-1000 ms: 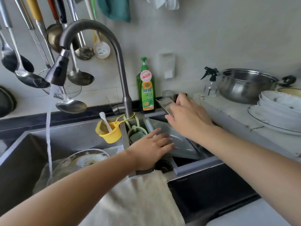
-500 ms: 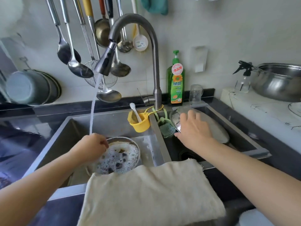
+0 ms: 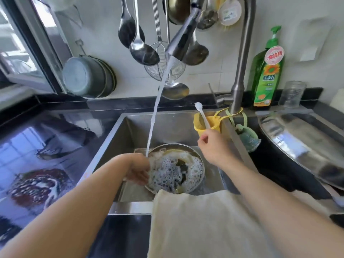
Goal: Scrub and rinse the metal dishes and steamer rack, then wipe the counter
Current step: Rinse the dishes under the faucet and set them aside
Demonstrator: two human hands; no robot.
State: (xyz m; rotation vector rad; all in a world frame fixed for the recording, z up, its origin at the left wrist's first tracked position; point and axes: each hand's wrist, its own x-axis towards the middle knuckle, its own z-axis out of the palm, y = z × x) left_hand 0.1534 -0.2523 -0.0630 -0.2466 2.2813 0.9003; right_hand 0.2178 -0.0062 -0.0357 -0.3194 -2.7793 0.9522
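CHANGE: right hand [image 3: 214, 148] is withdrawn from the right basin, now reaching, fingers loosely curled, nothing gripped, toward the white brush [image 3: 202, 116] | left hand [image 3: 138, 171] grips the sudsy metal dish [image 3: 176, 169] at the left basin's front | scrubbing judged imminent

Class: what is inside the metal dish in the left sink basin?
The metal dish holds soapy foam, with a dark piece showing through. The foam covers whatever lies beneath; the cloth hides the near rim.
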